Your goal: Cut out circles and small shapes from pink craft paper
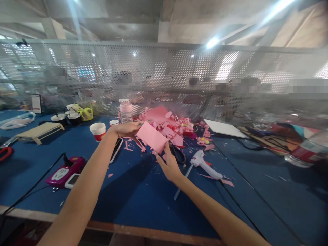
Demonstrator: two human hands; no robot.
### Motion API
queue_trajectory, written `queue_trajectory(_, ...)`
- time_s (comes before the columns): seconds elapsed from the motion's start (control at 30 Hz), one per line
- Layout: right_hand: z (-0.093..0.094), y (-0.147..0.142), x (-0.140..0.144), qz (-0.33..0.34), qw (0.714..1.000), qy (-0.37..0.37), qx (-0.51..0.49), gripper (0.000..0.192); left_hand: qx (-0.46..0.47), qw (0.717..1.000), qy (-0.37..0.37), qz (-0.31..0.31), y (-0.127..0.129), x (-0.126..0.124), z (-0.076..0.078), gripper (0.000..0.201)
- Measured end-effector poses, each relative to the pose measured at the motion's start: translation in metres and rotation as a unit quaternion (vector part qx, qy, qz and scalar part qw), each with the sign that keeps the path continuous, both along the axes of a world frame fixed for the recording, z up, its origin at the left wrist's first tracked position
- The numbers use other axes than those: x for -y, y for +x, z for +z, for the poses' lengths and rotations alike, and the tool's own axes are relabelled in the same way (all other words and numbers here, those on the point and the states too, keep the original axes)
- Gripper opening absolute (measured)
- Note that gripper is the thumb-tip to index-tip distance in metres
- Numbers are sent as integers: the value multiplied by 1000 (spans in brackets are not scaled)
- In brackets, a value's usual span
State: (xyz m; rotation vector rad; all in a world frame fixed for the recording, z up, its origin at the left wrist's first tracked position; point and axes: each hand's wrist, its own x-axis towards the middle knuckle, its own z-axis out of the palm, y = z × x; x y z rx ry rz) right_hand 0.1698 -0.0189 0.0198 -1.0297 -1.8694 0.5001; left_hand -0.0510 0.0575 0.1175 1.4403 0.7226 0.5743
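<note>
A pink sheet of foam or paper (152,136) is held above the blue table (143,198) by both of my hands. My left hand (126,129) grips its upper left edge. My right hand (169,166) holds its lower right corner from below, thumb up against the sheet. Behind the sheet lies a heap of pink scraps and cut-outs (176,127). Black scissors (179,154) lie on the table just right of my right hand. A white glue gun (205,164) rests further right, its cord trailing toward me.
A phone (116,149) lies under my left forearm. Two red-and-white cups (98,131), a pink-lidded jar (126,111), black bowls (67,118), a wooden stand (38,131) and a purple power strip (64,172) sit at left. A white board (224,128) and a bottle (307,150) are at right. A perforated metal screen (164,75) backs the table.
</note>
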Motion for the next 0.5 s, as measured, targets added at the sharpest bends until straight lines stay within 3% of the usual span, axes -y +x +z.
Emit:
queue_trajectory(0.17,3,-3,3,-18,999,10,43,73,-2,997,8,83,7,1,2,60)
queue_trajectory(0.4,-5,-4,1,-26,998,-9,62,69,-82,995,-6,61,1,9,10,46)
queue_trajectory(0.5,-10,-3,-1,-47,995,-9,84,68,-74,992,10,99,-8,7,11,42)
